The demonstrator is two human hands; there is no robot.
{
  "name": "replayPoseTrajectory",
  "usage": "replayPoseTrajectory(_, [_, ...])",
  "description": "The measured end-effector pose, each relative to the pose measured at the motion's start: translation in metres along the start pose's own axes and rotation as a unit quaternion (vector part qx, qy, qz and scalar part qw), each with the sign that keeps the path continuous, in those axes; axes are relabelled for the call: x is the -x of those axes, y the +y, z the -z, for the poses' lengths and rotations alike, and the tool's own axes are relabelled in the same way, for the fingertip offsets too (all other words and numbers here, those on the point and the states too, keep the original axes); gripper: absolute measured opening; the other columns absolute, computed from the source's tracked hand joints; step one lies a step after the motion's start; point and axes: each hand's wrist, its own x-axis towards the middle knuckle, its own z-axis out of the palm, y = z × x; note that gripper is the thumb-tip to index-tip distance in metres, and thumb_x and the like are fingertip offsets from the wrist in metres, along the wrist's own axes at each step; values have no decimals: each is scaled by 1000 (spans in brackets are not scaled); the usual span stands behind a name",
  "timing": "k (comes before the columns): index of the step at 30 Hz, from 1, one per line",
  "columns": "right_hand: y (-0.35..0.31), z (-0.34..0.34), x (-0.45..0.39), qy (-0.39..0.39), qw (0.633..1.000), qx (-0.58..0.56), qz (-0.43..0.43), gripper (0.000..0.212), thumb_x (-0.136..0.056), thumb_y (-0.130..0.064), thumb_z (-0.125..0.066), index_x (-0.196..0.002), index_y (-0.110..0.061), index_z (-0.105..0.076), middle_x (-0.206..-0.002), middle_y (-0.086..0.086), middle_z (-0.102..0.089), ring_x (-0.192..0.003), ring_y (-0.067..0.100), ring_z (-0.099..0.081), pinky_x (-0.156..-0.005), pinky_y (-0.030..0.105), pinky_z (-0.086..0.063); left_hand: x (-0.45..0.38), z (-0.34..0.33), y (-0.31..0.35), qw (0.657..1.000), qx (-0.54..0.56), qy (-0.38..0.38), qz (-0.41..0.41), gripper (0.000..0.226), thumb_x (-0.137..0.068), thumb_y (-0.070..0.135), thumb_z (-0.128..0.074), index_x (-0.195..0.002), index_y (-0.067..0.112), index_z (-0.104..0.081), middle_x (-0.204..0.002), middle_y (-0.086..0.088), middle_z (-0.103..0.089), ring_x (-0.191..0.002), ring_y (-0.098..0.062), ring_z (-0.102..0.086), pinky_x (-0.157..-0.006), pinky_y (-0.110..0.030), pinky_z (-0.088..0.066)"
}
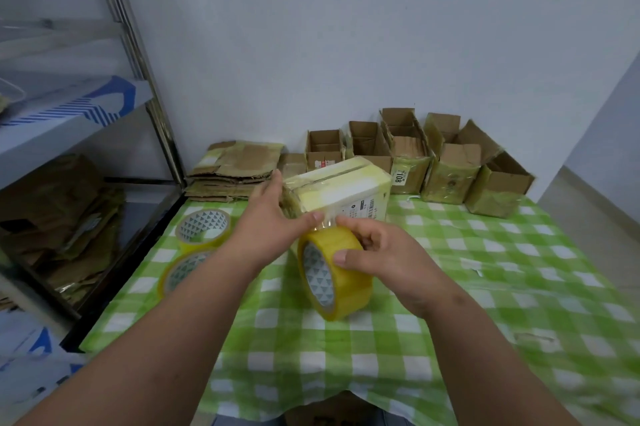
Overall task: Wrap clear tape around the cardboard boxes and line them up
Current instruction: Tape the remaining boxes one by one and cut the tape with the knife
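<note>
the right hand (384, 259) grips the tape roll (334, 275), fingers curled over its rim, while the left hand (273, 217) holds the near end of the box (337, 191), thumb pressing where the tape leaves the roll. it looks like mid-wrap: the box sits tilted above the checked table (485, 287), its long axis running from near-left to far-right toward the row of boxes (433, 158) by the wall, and the roll stands on edge with its core facing left. next, i'd guess, the roll must be drawn round the box with the strip kept taut and flat.
</note>
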Motion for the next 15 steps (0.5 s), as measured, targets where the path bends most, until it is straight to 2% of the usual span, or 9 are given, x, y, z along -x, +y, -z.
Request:
replayPoseTrajectory(2, [6,-2,1,-11,999,-41,-3,60,-85,-3,-72,-140,-16,-51,-107,-13,-74,-105,6,-68,-88,24,-53,-6,2,-2,1000,3,-8,-7,104,-78,49,-77,-158,27,-13,-159,6,-19,-140,-18,-37,-114,-40,-35])
replayPoseTrajectory(6, [15,-8,-3,-14,997,-77,-4,56,-91,-11,-67,-142,-22,-44,-106,1,-76,-102,17,-71,-88,29,-53,-15,5,-5,1000,14,-10,-8,103,-76,50,-79,-157,31,-17,-160,5,-29,-140,-16,-39,-114,-46,-37])
replayPoseTrajectory(10, [26,-15,-1,-35,997,-65,-1,56,-96,-14,-63,-146,-24,-40,-113,3,-73,-108,18,-68,-99,36,-51,-20,5,-3,999,-22,-35,-16,88,-90,42,-68,-158,27,-15,-159,3,-32,-142,-17,-36,-113,-32,-31])
replayPoseTrajectory(13, [34,-22,4,-52,995,-80,3,64,-93,-9,-63,-148,-26,-36,-119,13,-69,-114,23,-65,-102,38,-50,-25,6,-2,998,-27,-62,0,83,-95,40,-61,-159,29,-8,-158,-2,-35,-141,-20,-37,-107,-31,-33])
replayPoseTrajectory(15, [38,-28,4,-33,996,-84,10,69,-87,-19,-66,-148,-30,-37,-120,23,-65,-114,30,-64,-104,45,-49,-27,6,-1,997,-14,-75,12,83,-96,40,-60,-158,30,-5,-155,-4,-39,-138,-20,-41,-103,-28,-34])
